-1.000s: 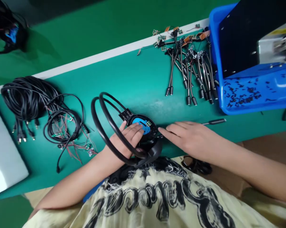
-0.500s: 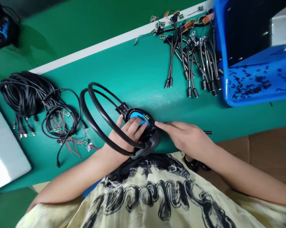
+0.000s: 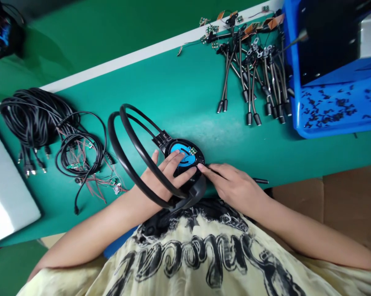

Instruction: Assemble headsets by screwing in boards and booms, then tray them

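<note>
A black headset (image 3: 123, 158) with a double-loop headband stands over the table's near edge. Its opened ear cup (image 3: 200, 155) shows a blue inner piece (image 3: 188, 158) and a small green circuit board (image 3: 192, 151). Reaching through the headband loops, my left hand (image 3: 167, 174) grips the cup, fingers lying across the blue piece and lower rim. My right hand (image 3: 233, 181) is closed, fingertips pinched at the cup's right edge. From behind it sticks out the dark end of what looks like a microphone boom (image 3: 261, 181); most of it is hidden beneath the hand.
Microphone booms (image 3: 253, 82) with small boards lie in a bunch at the back right. Beside them stands a blue tray (image 3: 299, 119) holding small black pieces. Coiled black cables (image 3: 34, 119) with wired boards lie left, near a white panel (image 3: 9, 189).
My right hand has moved left against the ear cup, and the dark boom end has shifted left with it. My left fingers have spread, showing more of the blue piece.
</note>
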A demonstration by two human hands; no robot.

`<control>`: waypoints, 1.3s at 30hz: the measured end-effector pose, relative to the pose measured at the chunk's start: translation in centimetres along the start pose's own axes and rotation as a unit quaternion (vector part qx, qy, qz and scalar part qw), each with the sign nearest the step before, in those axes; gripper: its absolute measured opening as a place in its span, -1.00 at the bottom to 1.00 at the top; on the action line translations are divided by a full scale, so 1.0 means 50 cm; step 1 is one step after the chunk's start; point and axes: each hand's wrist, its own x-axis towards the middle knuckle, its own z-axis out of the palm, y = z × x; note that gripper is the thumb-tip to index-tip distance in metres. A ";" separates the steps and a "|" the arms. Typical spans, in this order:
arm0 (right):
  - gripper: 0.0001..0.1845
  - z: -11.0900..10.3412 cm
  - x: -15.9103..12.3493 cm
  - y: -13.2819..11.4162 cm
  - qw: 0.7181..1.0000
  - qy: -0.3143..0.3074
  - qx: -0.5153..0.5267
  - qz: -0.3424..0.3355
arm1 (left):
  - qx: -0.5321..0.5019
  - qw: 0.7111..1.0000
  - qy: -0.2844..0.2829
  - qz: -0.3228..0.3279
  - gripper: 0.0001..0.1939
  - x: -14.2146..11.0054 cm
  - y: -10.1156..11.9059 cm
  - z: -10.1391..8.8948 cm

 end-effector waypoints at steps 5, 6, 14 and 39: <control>-0.49 0.009 -0.008 0.001 1.000 0.003 -0.015 0.000 | -0.005 1.000 -0.004 0.008 -0.50 0.000 -0.003 0.001; -0.50 0.010 -0.008 0.003 1.000 0.006 -0.014 -0.003 | -0.005 1.000 -0.001 0.009 -0.51 0.001 -0.003 0.000; -0.57 0.002 0.003 0.028 0.994 0.016 -0.081 -0.076 | -0.003 1.000 -0.002 -0.011 -0.59 0.017 0.015 -0.029; -0.63 -0.022 0.023 0.014 0.985 0.007 -0.123 -0.120 | -0.028 0.999 -0.033 -0.011 -0.57 0.027 0.016 -0.054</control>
